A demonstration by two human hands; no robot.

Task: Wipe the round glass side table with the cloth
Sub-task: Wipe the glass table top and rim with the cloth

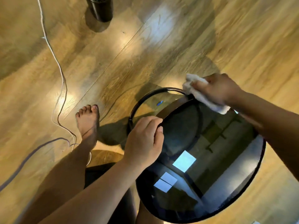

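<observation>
Home interior: wood-plank floor [161, 38], bare foot [87, 120], loose cables [56, 62], round glass side table [226, 159], dark bottle [101, 8].

Warm light, glare on floor [161, 25], soft blur

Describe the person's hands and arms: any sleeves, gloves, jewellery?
No gloves, rings or watch show on the left hand or right hand. The left arm and right arm are uncovered up to the frame edge, with no sleeve in view. I can make out no markings, though the picture is slightly soft.
</observation>
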